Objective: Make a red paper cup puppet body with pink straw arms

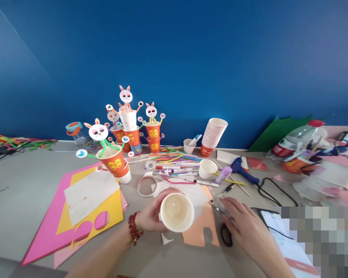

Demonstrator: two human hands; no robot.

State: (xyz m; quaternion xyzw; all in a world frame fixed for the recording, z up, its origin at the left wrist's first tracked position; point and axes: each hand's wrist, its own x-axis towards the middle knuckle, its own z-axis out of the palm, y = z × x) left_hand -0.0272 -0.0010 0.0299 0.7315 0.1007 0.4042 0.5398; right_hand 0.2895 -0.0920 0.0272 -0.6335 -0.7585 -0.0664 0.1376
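A white-lined paper cup [176, 212] is held in my left hand [152, 212], its mouth tipped toward me so the inside shows. The fingers wrap round its far side. My right hand [243, 220] is at a pair of scissors [226, 234], with the thumb and fingers around the middle and one black handle loop showing below. The scissor blades point left over a cut sheet of orange paper [201, 226]. Beneath the cup, a small white paper scrap [167, 238] lies on the table.
Rabbit-faced cup figures [114, 162] stand at the back left, beside coloured sheets [46, 220]. Markers [176, 170], a tape roll [147, 186], a glue stick [224, 175] and a stack of cups [214, 135] lie ahead. A blue glue gun [245, 170] with its cord is right.
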